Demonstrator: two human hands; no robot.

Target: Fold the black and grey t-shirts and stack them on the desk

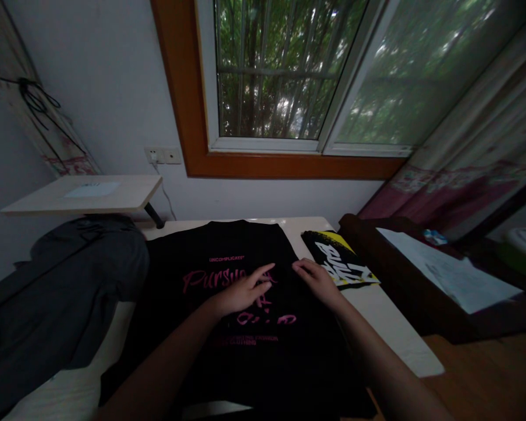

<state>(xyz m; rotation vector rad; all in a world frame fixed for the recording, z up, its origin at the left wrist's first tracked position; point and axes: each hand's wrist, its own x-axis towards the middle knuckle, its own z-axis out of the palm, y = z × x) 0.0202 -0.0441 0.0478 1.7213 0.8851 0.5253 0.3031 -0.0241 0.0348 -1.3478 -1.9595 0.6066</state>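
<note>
Reaching over the black shirt (179, 245) spread on the counter (403, 327), I have my left hand (239, 294) loosely parted, my right hand (321, 282) narrow, its grip unclear; an uneven tug could crease the shirt or skew its sides

The pale table (403, 327) carried a black shirt (245, 240), a folded printed cloth (344, 260) and grey fabric (83, 269).
</note>
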